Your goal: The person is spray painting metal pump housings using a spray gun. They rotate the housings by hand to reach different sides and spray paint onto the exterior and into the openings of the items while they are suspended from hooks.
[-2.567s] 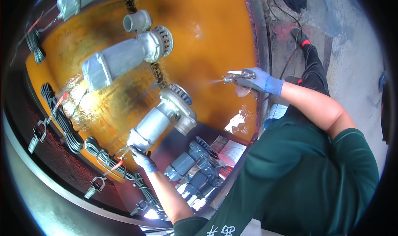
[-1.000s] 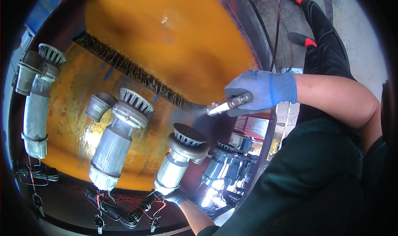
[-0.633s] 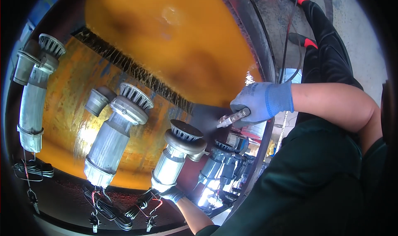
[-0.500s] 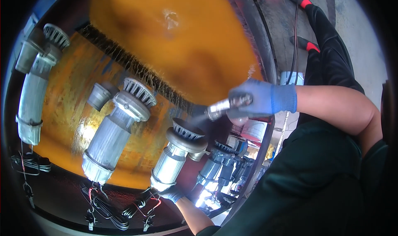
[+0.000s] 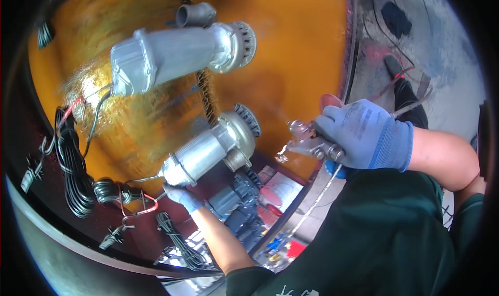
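My right hand, in a blue-grey knit glove, is closed around a metal spray gun. Its nozzle points left, toward the silver submersible pump, with a gap between them. My left hand, also gloved, grips that pump's end by its cable and hook; some of its fingers are hidden. The pump hangs tilted in the picture, its slotted strainer up and to the right. A second silver pump hangs farther left, with a round outlet pipe beside it.
A yellow-orange panel stands behind the pumps, split by a dark ragged seam. Coiled black cables hang from hooks near the dark curved rail. Dark grey pumps stand beyond my left forearm. A hose trails behind the spray gun.
My view has turned, so the pumps look more sideways. The spray gun has been tilted and its body shows more clearly. My left hand stays at the same pump's end.
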The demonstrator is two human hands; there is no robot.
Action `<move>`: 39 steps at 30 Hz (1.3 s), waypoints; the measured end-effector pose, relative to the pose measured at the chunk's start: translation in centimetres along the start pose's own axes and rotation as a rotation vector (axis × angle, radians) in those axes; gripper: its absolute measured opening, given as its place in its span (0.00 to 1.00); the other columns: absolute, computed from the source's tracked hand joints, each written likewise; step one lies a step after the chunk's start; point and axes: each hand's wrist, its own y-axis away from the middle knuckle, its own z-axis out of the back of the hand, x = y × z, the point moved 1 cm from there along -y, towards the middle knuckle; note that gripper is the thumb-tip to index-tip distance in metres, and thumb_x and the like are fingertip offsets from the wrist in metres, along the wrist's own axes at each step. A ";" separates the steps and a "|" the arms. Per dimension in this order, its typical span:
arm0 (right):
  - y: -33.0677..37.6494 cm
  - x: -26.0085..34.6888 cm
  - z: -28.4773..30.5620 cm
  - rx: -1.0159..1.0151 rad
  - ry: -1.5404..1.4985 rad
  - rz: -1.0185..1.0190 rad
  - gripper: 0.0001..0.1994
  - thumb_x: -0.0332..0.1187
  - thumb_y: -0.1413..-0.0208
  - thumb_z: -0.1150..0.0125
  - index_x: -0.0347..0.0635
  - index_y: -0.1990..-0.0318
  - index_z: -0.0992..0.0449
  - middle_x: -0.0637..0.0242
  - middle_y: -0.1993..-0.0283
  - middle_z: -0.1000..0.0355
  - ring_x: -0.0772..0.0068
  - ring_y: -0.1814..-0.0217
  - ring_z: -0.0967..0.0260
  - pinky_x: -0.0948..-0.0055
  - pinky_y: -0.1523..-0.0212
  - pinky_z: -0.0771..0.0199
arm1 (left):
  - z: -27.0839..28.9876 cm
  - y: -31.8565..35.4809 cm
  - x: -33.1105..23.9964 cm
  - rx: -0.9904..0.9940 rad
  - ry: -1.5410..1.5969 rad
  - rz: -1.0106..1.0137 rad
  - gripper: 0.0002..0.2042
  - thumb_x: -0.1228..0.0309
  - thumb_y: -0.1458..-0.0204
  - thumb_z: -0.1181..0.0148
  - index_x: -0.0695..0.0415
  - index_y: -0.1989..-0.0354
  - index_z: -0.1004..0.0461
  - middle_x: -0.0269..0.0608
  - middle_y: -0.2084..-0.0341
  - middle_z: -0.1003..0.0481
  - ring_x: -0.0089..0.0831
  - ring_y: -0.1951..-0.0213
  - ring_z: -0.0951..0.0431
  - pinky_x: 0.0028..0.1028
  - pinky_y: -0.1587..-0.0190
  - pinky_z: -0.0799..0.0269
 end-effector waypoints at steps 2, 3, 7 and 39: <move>-0.1 3.1 -0.1 0.052 0.110 0.110 0.14 0.38 0.42 0.37 0.39 0.54 0.27 0.57 0.65 0.28 0.49 0.60 0.23 0.55 0.58 0.23 | 1.8 -2.7 3.7 -0.064 -0.037 -0.023 0.25 0.53 0.29 0.57 0.63 0.45 0.22 0.45 0.50 0.21 0.35 0.51 0.21 0.38 0.46 0.23; -0.2 4.0 -0.6 0.080 0.194 0.187 0.14 0.38 0.43 0.38 0.39 0.54 0.27 0.56 0.65 0.28 0.48 0.61 0.23 0.55 0.58 0.23 | -1.8 -1.6 1.7 -0.094 0.007 0.029 0.24 0.55 0.28 0.58 0.63 0.43 0.22 0.45 0.48 0.21 0.35 0.50 0.21 0.37 0.46 0.23; -1.2 6.6 -2.4 0.051 0.205 0.213 0.14 0.38 0.43 0.37 0.41 0.55 0.27 0.56 0.64 0.27 0.49 0.62 0.22 0.55 0.57 0.21 | -1.7 -1.7 2.3 -0.089 0.013 -0.029 0.24 0.56 0.27 0.57 0.65 0.41 0.24 0.47 0.46 0.22 0.36 0.48 0.21 0.38 0.44 0.24; -6.6 0.6 -6.0 0.387 0.016 0.080 0.17 0.49 0.38 0.38 0.44 0.57 0.26 0.55 0.62 0.23 0.47 0.57 0.22 0.50 0.57 0.24 | 1.6 12.1 -2.0 -0.158 -0.075 -0.157 0.29 0.53 0.33 0.50 0.60 0.31 0.35 0.46 0.34 0.33 0.40 0.34 0.33 0.45 0.30 0.42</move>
